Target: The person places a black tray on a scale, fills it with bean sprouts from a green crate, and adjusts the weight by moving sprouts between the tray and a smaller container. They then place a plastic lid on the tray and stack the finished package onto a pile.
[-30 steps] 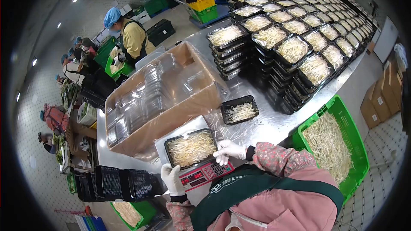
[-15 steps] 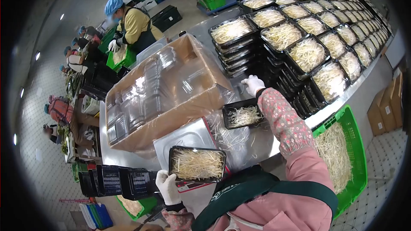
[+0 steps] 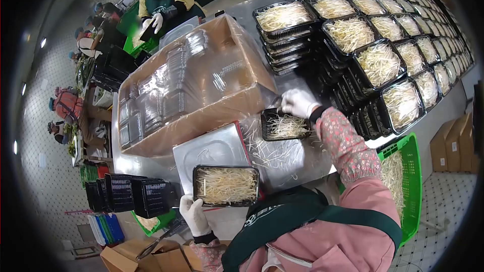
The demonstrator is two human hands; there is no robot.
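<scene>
My left hand, in a white glove, grips the near left corner of a black tray of bean sprouts. That tray is held over the front of a square metal scale plate. My right hand, also gloved, is at the far edge of a second black tray partly filled with sprouts. Its fingers are curled downward and closed; what they pinch, if anything, is hidden. Loose sprouts lie scattered on the metal table beside the scale.
A cardboard box of clear plastic lids stands behind the scale. Stacked filled trays cover the right side. Empty black trays stand at left, a green crate of sprouts at right. A co-worker works across the table.
My right hand has come down from beside the stacks to the second tray's far edge, its fingers curling. My left hand still holds its tray. The head view has shifted slightly.
</scene>
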